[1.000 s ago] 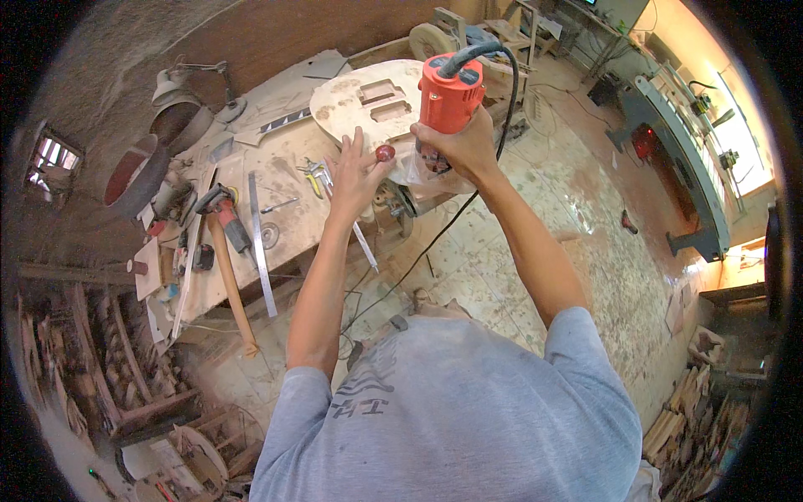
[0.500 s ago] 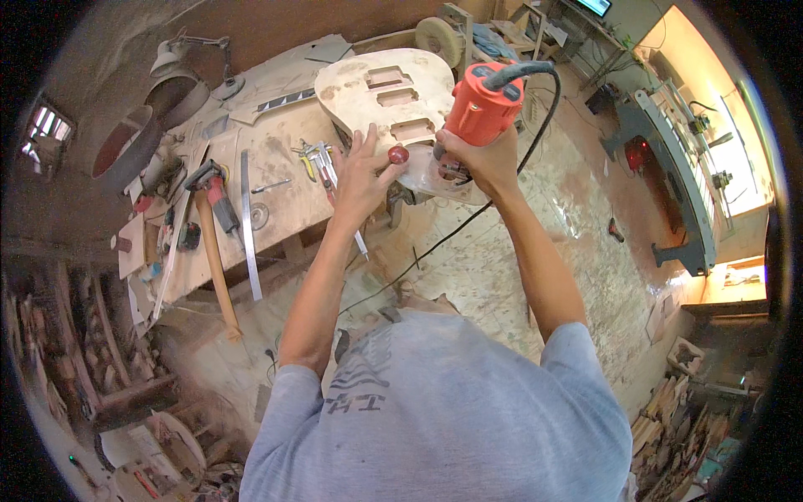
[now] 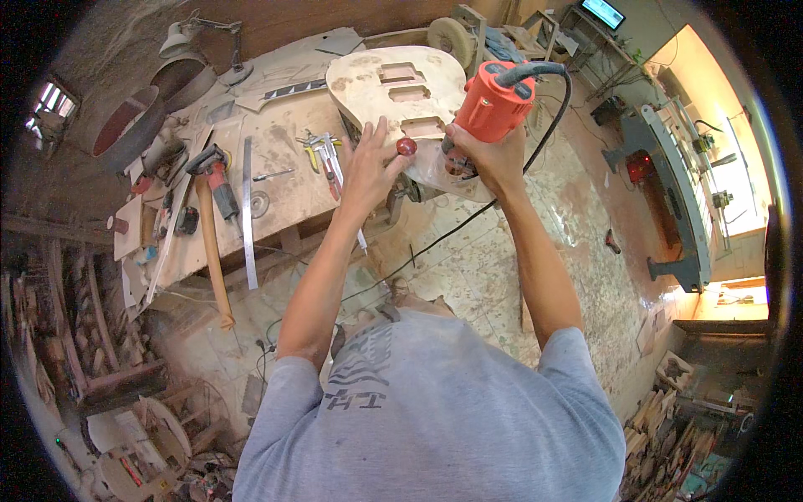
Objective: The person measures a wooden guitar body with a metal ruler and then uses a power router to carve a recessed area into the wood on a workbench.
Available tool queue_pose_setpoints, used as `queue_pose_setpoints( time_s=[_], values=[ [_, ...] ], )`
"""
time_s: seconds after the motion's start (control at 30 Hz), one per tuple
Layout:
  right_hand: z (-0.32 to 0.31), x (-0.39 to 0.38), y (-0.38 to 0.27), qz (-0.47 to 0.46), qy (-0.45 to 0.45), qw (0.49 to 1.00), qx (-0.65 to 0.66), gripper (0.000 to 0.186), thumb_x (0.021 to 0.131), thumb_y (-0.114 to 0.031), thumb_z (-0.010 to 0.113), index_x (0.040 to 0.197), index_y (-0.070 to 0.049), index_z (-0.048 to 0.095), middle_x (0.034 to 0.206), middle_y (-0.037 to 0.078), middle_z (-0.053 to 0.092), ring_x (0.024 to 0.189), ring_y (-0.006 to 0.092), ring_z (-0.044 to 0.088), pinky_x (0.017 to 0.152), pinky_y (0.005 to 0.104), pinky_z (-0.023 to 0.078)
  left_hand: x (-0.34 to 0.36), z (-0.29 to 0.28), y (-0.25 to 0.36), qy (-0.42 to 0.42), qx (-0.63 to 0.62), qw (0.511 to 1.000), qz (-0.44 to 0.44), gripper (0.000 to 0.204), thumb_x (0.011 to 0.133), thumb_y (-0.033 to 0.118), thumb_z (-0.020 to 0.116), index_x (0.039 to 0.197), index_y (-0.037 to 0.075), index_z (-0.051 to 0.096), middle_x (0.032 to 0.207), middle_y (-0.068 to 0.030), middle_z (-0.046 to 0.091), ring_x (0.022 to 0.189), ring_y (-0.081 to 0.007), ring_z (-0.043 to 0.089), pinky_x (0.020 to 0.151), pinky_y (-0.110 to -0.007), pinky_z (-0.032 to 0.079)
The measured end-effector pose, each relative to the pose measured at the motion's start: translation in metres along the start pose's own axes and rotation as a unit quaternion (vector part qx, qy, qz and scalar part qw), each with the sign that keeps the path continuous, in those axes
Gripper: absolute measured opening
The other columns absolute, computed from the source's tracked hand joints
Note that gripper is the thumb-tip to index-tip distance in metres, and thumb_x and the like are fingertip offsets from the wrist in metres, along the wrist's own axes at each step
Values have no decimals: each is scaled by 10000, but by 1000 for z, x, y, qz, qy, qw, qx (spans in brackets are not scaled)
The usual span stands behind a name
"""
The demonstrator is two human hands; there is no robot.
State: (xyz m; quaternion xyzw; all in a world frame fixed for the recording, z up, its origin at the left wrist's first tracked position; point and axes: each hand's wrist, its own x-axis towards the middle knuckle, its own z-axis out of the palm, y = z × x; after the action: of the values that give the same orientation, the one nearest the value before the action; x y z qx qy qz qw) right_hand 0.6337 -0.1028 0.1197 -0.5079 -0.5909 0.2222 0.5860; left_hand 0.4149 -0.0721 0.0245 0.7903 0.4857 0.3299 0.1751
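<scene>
A pale wooden guitar body [image 3: 360, 79] with several routed cavities lies at the bench's far right corner. My right hand [image 3: 495, 159] wraps round the lower part of an orange-red trim router [image 3: 495, 105], which stands upright on a clear base plate [image 3: 431, 163] at the body's near end. On that plate sits a round red knob [image 3: 406, 146]. My left hand [image 3: 366, 171] has its fingers stretched out on the body's left edge, with the thumb against the knob. The router's bit is hidden beneath my right hand and the base.
On the workbench [image 3: 288, 201] lie pliers [image 3: 314, 155], a steel ruler [image 3: 248, 209], an angle grinder [image 3: 219, 184] and a fretted neck [image 3: 293, 90]. A black power cord [image 3: 452, 234] runs from the router across the floor. A grey machine frame [image 3: 682, 209] stands at right.
The whole view has shifted slightly, with the bench tools a little higher in the picture. Both hands and the router keep nearly the same place at the guitar body's near end.
</scene>
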Motion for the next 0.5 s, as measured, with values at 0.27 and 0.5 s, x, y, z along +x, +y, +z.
queue_pose_setpoints(
  time_s=[0.27, 0.5],
  values=[
    [9, 22, 6, -8, -5, 997, -83, 746, 674, -381, 936, 1250, -36, 611, 1042, 108, 759, 957, 240, 739, 882, 391, 572, 22, 2, -9, 1, -4, 1000, -31, 340, 989, 441, 650, 1240, 256, 787, 1670, -172, 366, 1561, -400, 293, 1217, -707, 138],
    [16, 46, 26, -32, -8, 997, -68, 783, 652, -416, 951, 1255, -45, 616, 1096, 129, 751, 981, 276, 740, 895, 422, 569, 38, 8, -24, 33, -44, 998, -9, 326, 984, 368, 685, 1253, 207, 770, 1609, -262, 413, 1519, -464, 343, 1209, -508, 348]
  ],
)
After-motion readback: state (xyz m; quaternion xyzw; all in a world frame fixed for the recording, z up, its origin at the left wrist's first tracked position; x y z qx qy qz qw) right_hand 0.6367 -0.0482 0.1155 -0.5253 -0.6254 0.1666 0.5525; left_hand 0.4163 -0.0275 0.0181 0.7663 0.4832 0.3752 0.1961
